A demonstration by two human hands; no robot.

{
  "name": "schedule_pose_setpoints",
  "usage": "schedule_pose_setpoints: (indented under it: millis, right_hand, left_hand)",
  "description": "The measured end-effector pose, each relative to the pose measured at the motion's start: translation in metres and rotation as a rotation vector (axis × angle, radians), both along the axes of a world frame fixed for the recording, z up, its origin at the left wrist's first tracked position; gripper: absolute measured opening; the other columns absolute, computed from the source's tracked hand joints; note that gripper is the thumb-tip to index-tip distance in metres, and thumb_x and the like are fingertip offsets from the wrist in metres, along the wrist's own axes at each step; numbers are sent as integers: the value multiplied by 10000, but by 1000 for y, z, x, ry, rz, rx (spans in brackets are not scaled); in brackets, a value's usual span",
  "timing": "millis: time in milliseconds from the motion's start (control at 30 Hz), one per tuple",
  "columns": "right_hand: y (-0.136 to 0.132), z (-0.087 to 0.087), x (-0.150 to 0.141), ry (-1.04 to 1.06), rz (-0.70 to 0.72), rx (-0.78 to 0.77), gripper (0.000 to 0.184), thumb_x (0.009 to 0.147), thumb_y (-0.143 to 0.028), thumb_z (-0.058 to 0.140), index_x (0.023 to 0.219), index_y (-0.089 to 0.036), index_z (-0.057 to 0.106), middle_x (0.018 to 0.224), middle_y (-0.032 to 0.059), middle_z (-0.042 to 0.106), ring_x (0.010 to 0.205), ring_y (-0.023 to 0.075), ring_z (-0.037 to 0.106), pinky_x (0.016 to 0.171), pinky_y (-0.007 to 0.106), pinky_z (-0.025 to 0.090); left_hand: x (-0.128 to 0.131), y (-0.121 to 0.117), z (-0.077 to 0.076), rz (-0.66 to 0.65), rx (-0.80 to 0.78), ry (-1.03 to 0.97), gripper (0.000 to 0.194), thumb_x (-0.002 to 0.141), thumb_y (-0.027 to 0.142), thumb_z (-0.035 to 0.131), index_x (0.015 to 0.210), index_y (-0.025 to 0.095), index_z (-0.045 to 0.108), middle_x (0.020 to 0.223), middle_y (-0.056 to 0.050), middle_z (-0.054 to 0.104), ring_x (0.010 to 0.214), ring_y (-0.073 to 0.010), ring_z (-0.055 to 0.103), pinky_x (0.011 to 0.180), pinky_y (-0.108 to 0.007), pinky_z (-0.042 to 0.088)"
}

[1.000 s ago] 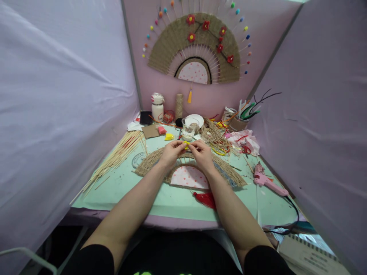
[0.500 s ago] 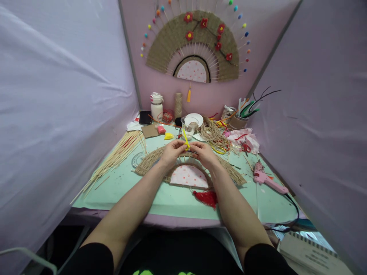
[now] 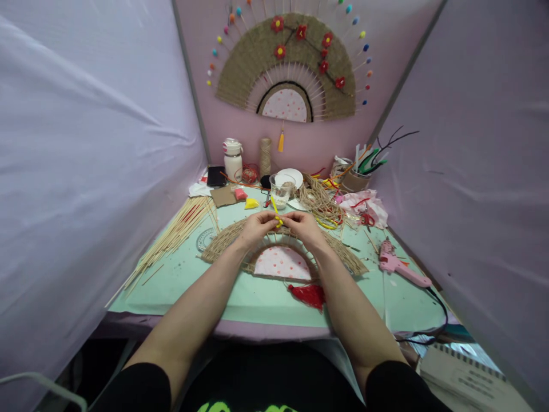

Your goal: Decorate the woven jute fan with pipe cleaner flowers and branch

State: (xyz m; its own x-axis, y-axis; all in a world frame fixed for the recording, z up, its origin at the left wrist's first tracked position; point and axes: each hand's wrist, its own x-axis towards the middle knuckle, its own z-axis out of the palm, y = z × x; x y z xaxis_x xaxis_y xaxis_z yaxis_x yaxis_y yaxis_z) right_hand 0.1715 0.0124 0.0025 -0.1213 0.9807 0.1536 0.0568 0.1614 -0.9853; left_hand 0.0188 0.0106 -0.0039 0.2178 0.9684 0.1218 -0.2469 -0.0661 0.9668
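Note:
Between my fingertips is a bent yellow pipe cleaner [image 3: 275,204], its straight end pointing up and away. My left hand [image 3: 259,225] pinches it from the left, and my right hand [image 3: 302,226] pinches it from the right, the two nearly touching. Both hands are above a woven twine fan [image 3: 223,240] lying on the table. A white half-round piece with pink dots [image 3: 283,263] forms the fan's inner part. The red tassel [image 3: 309,296] lies below it, beside my right forearm. My hands hide the fan's upper middle.
Bamboo sticks [image 3: 171,234] spread over the left side. At right lies a pink glue gun [image 3: 403,269] with its cord over the edge. Tangled twine [image 3: 319,200], a plastic cup [image 3: 281,194] and a white bottle [image 3: 233,160] stand behind. A finished fan [image 3: 244,74] hangs on the back wall.
The pipe cleaner's straight end has tilted slightly left and sits lower between my fingers. Both hands stay in nearly the same place; the whole view has shifted a little.

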Motion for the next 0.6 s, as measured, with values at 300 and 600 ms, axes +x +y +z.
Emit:
schedule_pose_setpoints:
  millis: [300, 600]
  right_hand:
    - [0, -3, -9, 37, -186, 77, 266, 686, -408, 633, 763, -154, 649, 645, 7, 613, 593, 123, 524, 550, 241, 411]
    - [-10, -2, -19, -188, -208, 296, 267, 715, -408, 633, 793, -153, 643, 717, 32, 640, 616, 129, 530, 602, 258, 434]
  left_hand:
    - [4, -1, 2, 109, -190, -246, 254, 555, 239, 799, 726, 116, 657, 700, -24, 648, 625, -94, 594, 691, -246, 496]
    - [10, -1, 1, 224, -156, -320, 279, 524, 244, 815, 714, 112, 658, 697, -21, 658, 681, -114, 620, 796, -299, 499]
